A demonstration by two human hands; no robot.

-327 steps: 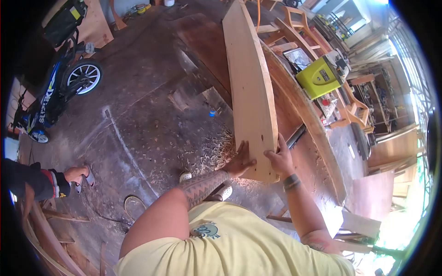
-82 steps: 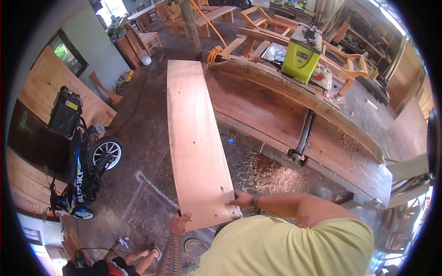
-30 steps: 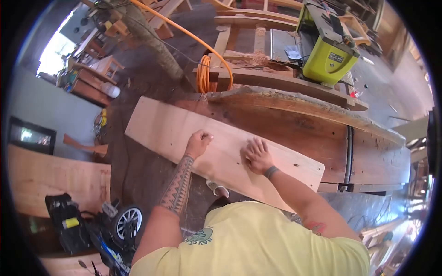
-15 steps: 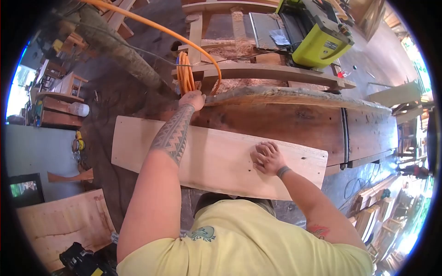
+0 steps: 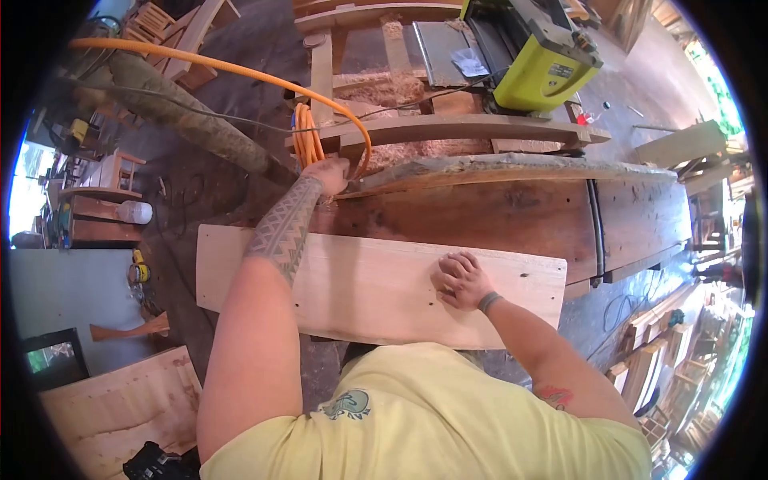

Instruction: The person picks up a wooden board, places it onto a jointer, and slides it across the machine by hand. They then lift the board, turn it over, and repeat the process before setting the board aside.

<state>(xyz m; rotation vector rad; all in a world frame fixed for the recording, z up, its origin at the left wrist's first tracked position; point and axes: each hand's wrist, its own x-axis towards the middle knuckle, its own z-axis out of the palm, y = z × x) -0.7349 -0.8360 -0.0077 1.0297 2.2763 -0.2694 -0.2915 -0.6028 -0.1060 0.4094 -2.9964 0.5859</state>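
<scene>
A pale wooden board (image 5: 384, 280) lies across the bench in front of me, with a few dark holes in its face. My right hand (image 5: 462, 282) rests on the board's right half, fingers apart and slightly bent. Beyond the board's far edge, my left hand (image 5: 328, 173) is closed beside a coiled orange hose (image 5: 306, 138). Whatever its fingers hold is hidden from me. A loop of the hose passes just right of that hand. Behind the board is a dark reddish-brown wooden slab (image 5: 480, 216) with a rough live edge.
A lime-green machine (image 5: 544, 72) stands on timbers at the back, among wood shavings. A round post (image 5: 188, 116) slants at the left. Stacked lumber (image 5: 648, 360) is on the right, and another panel (image 5: 124, 408) lies at lower left.
The view has shifted slightly. My left hand stays by the hose coil and sits a little farther left and lower in view. My right hand remains on the board.
</scene>
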